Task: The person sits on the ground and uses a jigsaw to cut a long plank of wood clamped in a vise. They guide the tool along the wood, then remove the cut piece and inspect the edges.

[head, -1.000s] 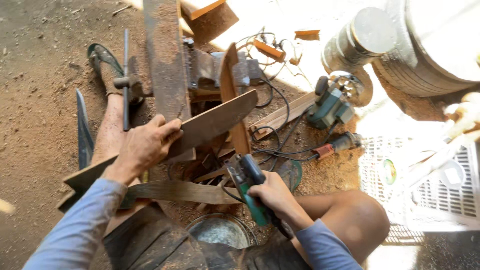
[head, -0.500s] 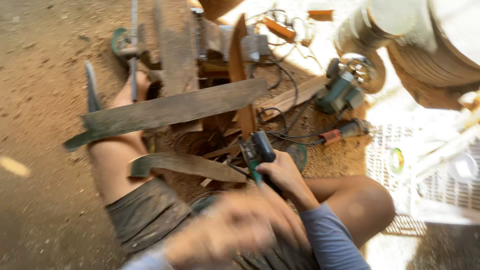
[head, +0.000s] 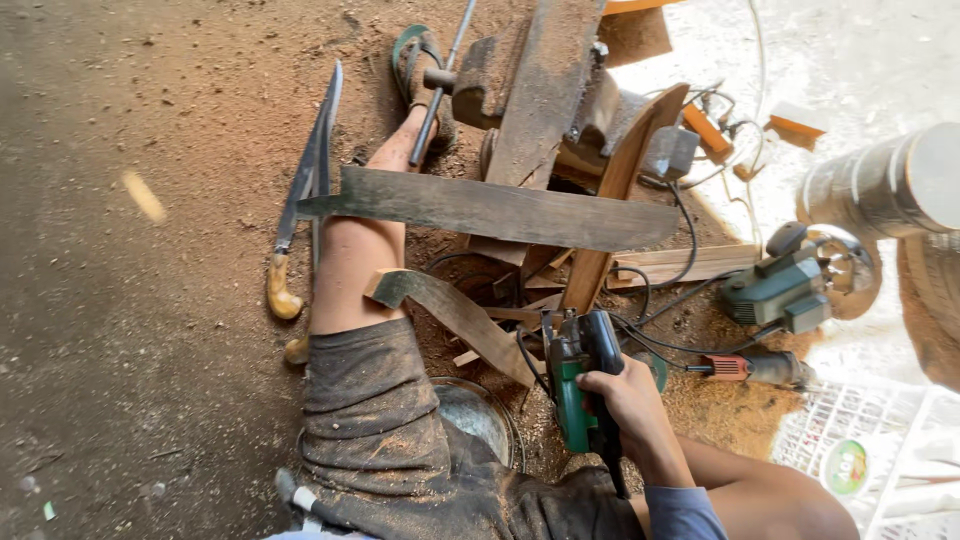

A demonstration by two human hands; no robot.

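Note:
My right hand (head: 632,403) grips the handle of a green and black power tool (head: 580,375) resting on the sawdust-covered ground between my legs. A long dark wooden plank (head: 490,208) lies across my left shin, with nothing holding it. A shorter curved dark strip of wood (head: 455,315) leans by my left knee. My left hand is out of sight.
A handsaw (head: 305,185) and a long knife lie on the dirt left of my leg. A hammer (head: 438,85) crosses my sandalled foot. Behind the plank stand upright boards (head: 545,95); to the right are a green power tool (head: 780,290), an orange-handled tool (head: 745,368), cables and a white crate (head: 880,450).
My left hand has let go of the long plank and left the picture. The plank now rests across my leg, and the view has swung left.

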